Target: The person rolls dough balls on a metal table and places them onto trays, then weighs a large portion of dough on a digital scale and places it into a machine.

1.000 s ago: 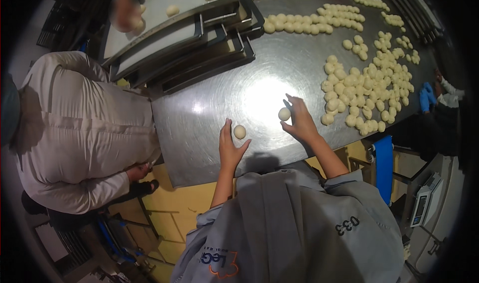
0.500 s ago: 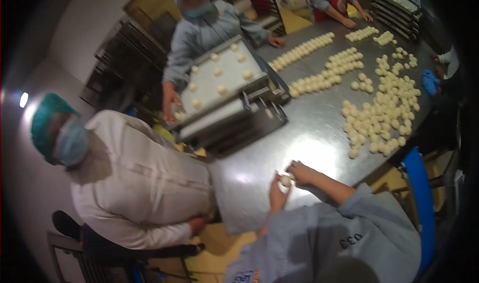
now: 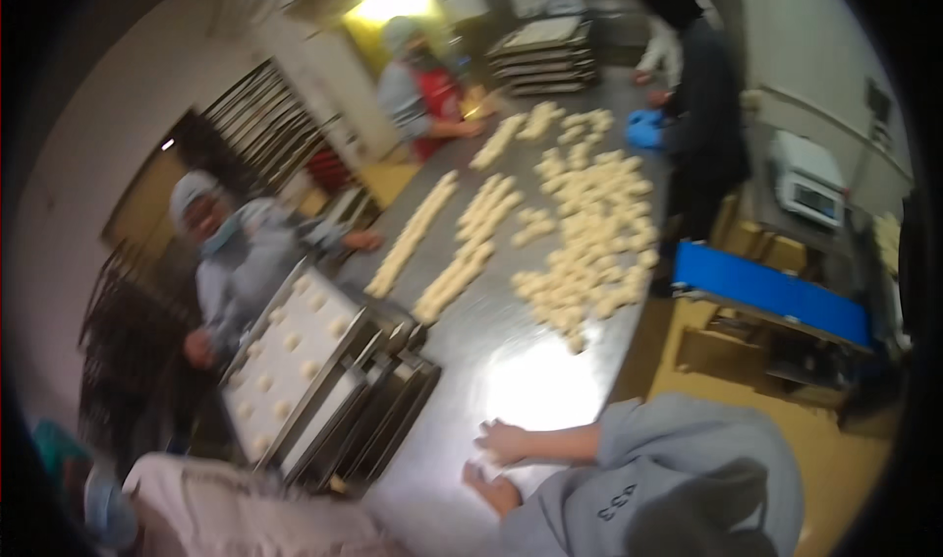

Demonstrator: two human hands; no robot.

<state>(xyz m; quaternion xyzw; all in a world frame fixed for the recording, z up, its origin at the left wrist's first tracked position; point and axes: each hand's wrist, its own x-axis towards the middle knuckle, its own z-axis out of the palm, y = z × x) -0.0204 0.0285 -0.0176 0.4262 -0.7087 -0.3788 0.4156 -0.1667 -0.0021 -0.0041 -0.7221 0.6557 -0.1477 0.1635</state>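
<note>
My right hand point(image 3: 505, 442) is low over the near part of the steel table point(image 3: 462, 370), fingers apart and pointing left. Just below it, my left hand point(image 3: 494, 490) is open too, with a finger sticking up. A narrow gap lies between the two hands. Both are blurred, and no dough ball can be made out in either. Farther along the table spreads a large loose heap of pale dough balls point(image 3: 599, 233). To its left, more balls lie in long rows point(image 3: 467, 252).
A tray point(image 3: 285, 356) with spaced dough balls tops a stack at the left. A co-worker in grey point(image 3: 250, 252) stands behind it, and another in white point(image 3: 236, 513) is at lower left. More trays point(image 3: 543, 56) stand at the far end. A blue conveyor belt point(image 3: 771, 292) is at right.
My view has swung to the right, so the table and trays appear turned and shifted left. The dough ball seen earlier between my hands no longer shows, and my fingers have opened.
</note>
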